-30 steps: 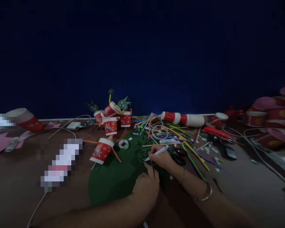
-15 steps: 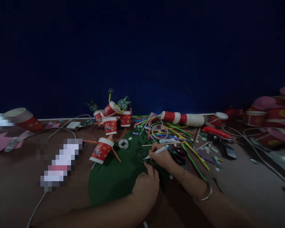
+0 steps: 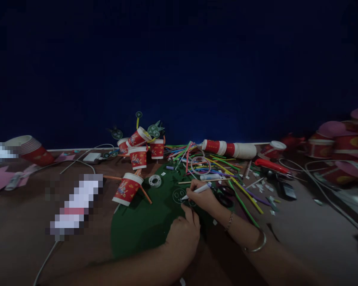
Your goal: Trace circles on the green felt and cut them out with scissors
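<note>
At desk centre, on the green sheet [image 3: 140,226]: the right hand [image 3: 203,200] has its grip closed round a white pen [image 3: 197,190], thumb and fingers pinched on the barrel. The tip is down on the sheet, at the right edge of a small drawn circle [image 3: 178,195].

Change over the last second is slight. The right hand has crept a little left and away from me, and the pen tip has gone with it, closer in against the circle. I read that as short strokes, so the drawing is going on and not finished or dropped.

The left hand [image 3: 183,237] has not shifted. It lies on the sheet just below the pen hand, knuckles toward me, one finger stretched up toward the pen tip. The fingers are curled under, so I cannot tell how far its grip is shut or whether anything sits beneath it. It looks to be pinning the sheet, which lies where it did.

Around it, nothing is disturbed:
- a roll of tape [image 3: 155,181] on the sheet's far edge
- a red paper cup [image 3: 127,189] tipped over to its left
- a scatter of coloured straws [image 3: 197,159] beyond the hands
- a lying stack of cups [image 3: 231,149] behind those

Light is poor and fine marks inside the circle are unreadable.
</note>
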Available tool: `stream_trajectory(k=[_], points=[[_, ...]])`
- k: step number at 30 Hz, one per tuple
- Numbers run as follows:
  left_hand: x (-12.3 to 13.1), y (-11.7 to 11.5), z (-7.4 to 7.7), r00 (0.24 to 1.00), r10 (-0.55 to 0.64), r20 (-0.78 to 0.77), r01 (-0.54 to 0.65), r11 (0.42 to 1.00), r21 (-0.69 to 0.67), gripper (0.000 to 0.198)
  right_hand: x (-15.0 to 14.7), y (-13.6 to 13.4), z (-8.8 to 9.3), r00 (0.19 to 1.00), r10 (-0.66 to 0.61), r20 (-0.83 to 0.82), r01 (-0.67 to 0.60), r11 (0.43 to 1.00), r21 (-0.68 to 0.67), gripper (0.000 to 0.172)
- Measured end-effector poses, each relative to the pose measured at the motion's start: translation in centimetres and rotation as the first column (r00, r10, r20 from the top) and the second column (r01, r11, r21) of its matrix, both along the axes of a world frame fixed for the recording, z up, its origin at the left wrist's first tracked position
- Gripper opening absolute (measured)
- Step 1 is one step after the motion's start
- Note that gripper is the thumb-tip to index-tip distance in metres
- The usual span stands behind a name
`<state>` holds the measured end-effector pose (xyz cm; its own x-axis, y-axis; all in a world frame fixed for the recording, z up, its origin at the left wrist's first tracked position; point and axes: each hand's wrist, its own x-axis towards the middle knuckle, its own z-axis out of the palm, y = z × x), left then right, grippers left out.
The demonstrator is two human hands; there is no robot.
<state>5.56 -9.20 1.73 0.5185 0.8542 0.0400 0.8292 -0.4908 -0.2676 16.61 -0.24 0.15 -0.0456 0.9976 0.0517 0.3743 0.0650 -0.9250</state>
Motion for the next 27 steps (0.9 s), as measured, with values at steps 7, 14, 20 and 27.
stream_trajectory(k=[7, 14, 20, 27], points=[[-0.02, 0.00, -0.06, 0.999, -0.020, -0.032, 0.021, 0.999, 0.030, 0.035, -0.03, -0.07, 0.02, 1.000, 0.015, 0.012, -0.015, 1.000, -0.003, 0.018], [-0.06, -0.02, -0.17, 0.999, -0.019, -0.045, 0.021, 0.999, 0.045, 0.036, 0.02, -0.09, 0.10, 1.000, 0.016, 0.014, -0.016, 1.000, 0.006, 0.016], [-0.07, -0.12, 0.17, 0.998, -0.025, -0.059, 0.027, 0.999, 0.041, 0.037, -0.04, -0.12, 0.39, 1.000, 0.027, 0.008, -0.027, 1.000, -0.017, 0.017], [-0.04, 0.02, -0.06, 0.999, -0.018, -0.045, 0.020, 0.998, 0.054, 0.035, -0.10, -0.05, 0.32, 1.000, 0.025, 0.018, -0.025, 1.000, -0.015, 0.017]])
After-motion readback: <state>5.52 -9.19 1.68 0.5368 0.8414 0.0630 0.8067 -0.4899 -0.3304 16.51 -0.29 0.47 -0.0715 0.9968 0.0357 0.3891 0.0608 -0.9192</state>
